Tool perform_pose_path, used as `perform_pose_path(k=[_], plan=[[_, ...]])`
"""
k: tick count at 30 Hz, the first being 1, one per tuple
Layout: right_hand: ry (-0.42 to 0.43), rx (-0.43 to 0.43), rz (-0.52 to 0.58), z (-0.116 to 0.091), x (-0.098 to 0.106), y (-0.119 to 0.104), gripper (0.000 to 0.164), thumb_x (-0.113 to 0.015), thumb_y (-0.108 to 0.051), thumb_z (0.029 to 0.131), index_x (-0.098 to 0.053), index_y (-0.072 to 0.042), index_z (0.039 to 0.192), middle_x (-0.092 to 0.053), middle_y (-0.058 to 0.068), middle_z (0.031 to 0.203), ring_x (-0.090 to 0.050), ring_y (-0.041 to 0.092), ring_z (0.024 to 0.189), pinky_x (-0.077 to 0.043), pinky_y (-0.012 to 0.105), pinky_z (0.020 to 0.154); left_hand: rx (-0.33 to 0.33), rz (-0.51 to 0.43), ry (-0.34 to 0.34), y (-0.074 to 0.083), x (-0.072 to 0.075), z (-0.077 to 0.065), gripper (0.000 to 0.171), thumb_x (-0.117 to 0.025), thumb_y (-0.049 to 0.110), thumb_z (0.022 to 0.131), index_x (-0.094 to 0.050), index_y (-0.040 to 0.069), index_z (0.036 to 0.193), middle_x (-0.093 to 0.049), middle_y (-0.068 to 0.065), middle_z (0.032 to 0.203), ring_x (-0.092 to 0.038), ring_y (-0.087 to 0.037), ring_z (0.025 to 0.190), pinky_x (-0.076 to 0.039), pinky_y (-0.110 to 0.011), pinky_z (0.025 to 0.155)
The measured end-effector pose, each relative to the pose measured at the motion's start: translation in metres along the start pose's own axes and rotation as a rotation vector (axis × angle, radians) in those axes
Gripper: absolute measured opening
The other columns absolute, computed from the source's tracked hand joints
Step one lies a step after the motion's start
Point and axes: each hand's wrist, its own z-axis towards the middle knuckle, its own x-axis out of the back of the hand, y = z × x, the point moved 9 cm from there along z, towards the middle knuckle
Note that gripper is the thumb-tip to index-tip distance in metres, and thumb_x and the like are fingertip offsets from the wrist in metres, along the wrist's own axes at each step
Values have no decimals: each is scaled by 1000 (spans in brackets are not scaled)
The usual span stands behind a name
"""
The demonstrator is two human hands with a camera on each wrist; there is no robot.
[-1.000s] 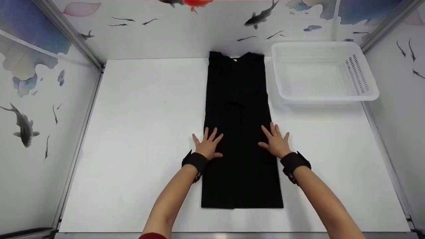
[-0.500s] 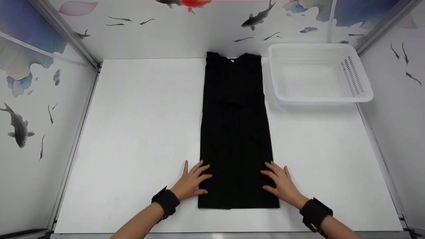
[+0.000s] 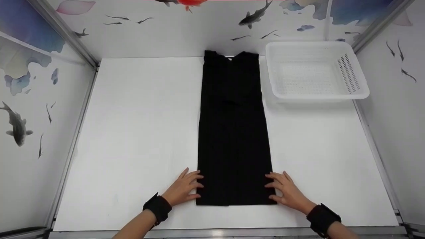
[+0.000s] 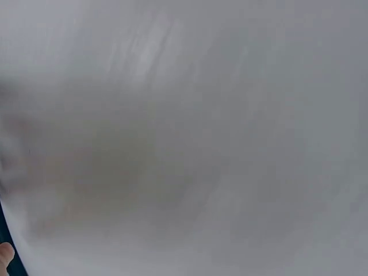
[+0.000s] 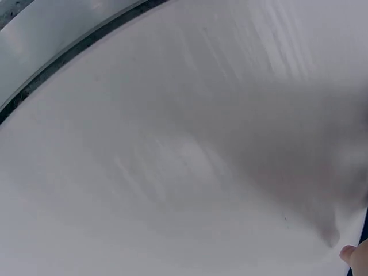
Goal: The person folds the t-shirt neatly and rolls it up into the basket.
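A long black folded garment (image 3: 232, 132) lies flat on the white table, with a notched neckline and a small pale spot at its far end. My left hand (image 3: 182, 187) rests at its left edge near the bottom, fingertips on the cloth. At the opposite edge, my right hand (image 3: 287, 191) touches the fabric with loosely bent, spread fingers. In the left wrist view only a thumb tip (image 4: 6, 254) and a sliver of dark cloth show at the lower left. The right wrist view likewise catches a thumb (image 5: 353, 257) beside dark cloth at the lower right.
A white perforated plastic basket (image 3: 305, 73) stands at the back right, close to the garment. Panels printed with fish enclose the white table (image 3: 139, 132) at the back and sides. A metal rail (image 3: 212, 233) runs along the front edge.
Both hands have slid from the garment's middle toward its near end and outward to its side edges. The garment stays flat in place; the head view has shifted slightly.
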Motion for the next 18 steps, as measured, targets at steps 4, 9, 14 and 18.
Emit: perform_pose_path(k=[4,9,14,18], plan=[[-5,11,20,-2,0,-2,40,-81,-13,58,-63,-14,94,-52,15,119,-44,36,110,-26,68,85,-7,-17,24,7,-1,1,27,-74,33,73,-65,16,90,-55,-7,113,-46,-27,117,-34,-52,96],[-41,17,31,-10,-4,-2,41,-82,-20,58,-62,-16,94,-51,12,115,-44,31,109,-25,64,87,-41,-36,40,18,-5,-4,33,-74,39,70,-63,15,90,-55,-6,108,-49,-26,111,-38,-48,93],[-66,52,14,-14,-7,-4,44,-83,-23,57,-61,-16,95,-51,6,104,-45,25,104,-26,61,86,-32,-41,32,20,-9,-11,35,-75,38,69,-61,16,93,-53,-5,109,-48,-24,110,-39,-43,91],[-70,69,1,-14,-7,-3,41,-83,-16,55,-64,-17,91,-54,3,99,-48,24,101,-29,61,85,-26,-10,42,21,-11,-12,31,-76,32,69,-61,16,90,-54,-4,110,-48,-23,111,-40,-38,89]])
